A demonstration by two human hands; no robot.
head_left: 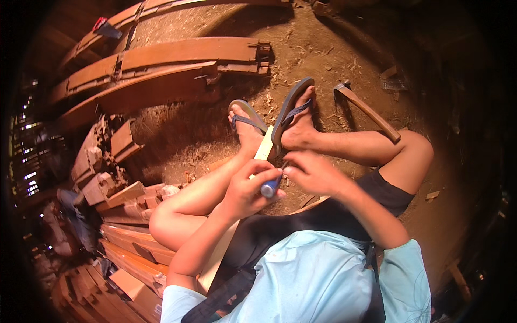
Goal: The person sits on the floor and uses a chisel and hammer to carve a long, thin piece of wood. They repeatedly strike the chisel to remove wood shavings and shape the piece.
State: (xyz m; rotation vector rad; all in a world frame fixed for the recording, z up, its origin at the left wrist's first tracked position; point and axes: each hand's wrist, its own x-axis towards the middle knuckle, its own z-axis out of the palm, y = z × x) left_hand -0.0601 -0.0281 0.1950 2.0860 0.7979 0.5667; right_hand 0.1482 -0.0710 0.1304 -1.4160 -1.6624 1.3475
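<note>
My left hand (249,185) is closed around a blue-handled tool (271,186), its rounded grey butt turned up toward me. The tool's working end is mostly hidden between my hands, so I cannot tell its exact kind. Just right of it is my right hand (315,171), a little blurred, its fingers bent together at the tool's dark far end. Whatever they pinch is too small to make out. Beneath my left hand a pale wooden strip (264,146) runs from my sandaled feet back past my left thigh.
On the dirt floor beyond my right shin lies a wooden-handled adze or hammer-like tool (370,110). Reddish timber beams (188,53) lie at the far left, with a handsaw (106,28) on one. Stacked boards and offcuts (134,245) crowd my left side.
</note>
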